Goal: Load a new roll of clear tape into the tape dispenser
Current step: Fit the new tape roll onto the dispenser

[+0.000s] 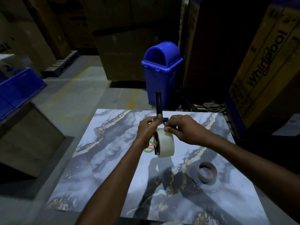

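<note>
Above the marble-patterned table [113, 159], my left hand [146, 129] grips the black tape dispenser [158, 104], whose handle points up and away from me. A roll of clear tape [165, 144] sits on the dispenser's hub, just below my hands. My right hand [180, 129] pinches at the top of the roll near the dispenser's front; the tape end itself is too small to make out. An empty brown cardboard core [207, 173] lies on the table at the right.
A blue swing-lid bin [160, 70] stands on the floor beyond the table. Large cardboard cartons [266, 65] rise at the right and back. A blue crate [17, 90] sits on a box at the left. A round sticker [149, 147] is on the table.
</note>
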The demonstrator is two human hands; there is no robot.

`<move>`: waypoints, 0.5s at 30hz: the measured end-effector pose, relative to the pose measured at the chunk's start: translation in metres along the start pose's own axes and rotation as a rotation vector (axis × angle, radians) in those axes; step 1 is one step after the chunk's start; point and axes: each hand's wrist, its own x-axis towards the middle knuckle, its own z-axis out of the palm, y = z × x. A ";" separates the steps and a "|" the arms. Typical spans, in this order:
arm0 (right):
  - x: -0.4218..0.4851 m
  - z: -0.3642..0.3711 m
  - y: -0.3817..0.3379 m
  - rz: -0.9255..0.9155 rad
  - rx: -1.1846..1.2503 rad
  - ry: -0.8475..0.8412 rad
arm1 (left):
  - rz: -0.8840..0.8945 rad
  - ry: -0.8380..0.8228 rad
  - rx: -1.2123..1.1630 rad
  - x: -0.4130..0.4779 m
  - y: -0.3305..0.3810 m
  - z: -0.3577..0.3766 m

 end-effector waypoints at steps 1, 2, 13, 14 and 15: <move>-0.001 0.000 0.000 0.013 0.036 0.017 | 0.002 0.001 -0.004 0.001 0.000 -0.001; -0.003 0.000 0.000 0.021 0.065 0.027 | 0.002 0.002 -0.012 0.001 0.000 -0.002; -0.007 0.013 0.005 -0.067 0.055 0.107 | 0.010 -0.010 -0.015 0.007 -0.009 -0.006; -0.008 0.016 0.006 -0.085 0.037 0.102 | 0.014 -0.001 -0.020 0.007 -0.012 -0.007; -0.010 0.020 0.007 -0.104 0.010 0.104 | 0.019 0.006 -0.025 0.007 -0.015 -0.008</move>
